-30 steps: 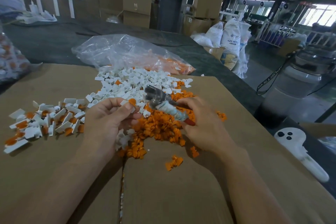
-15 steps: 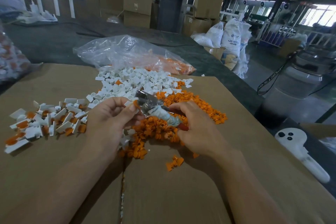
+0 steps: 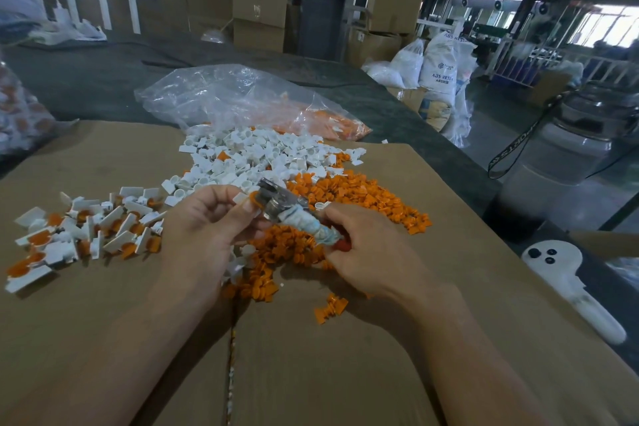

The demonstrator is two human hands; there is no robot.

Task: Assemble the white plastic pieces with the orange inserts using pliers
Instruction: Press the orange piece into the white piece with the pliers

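Note:
My left hand (image 3: 204, 228) pinches a white plastic piece with an orange insert (image 3: 249, 199) between thumb and fingers. My right hand (image 3: 370, 252) grips the cloth-wrapped handles of the pliers (image 3: 294, 214), whose metal jaws sit against that piece. Loose white pieces (image 3: 256, 156) lie heaped behind my hands. Orange inserts (image 3: 349, 194) are piled under and to the right of them. Assembled white-and-orange pieces (image 3: 83, 232) lie scattered at the left on the cardboard (image 3: 311, 373).
A clear plastic bag (image 3: 242, 100) holding orange parts lies behind the piles. A white handheld device (image 3: 570, 284) rests at the right table edge. A bagged batch of parts (image 3: 17, 114) sits far left. Sacks and boxes stand beyond the table.
The pliers and the held piece have come together. The jaws, apart from the piece a second ago, now rest on it. Both hands stayed over the orange pile.

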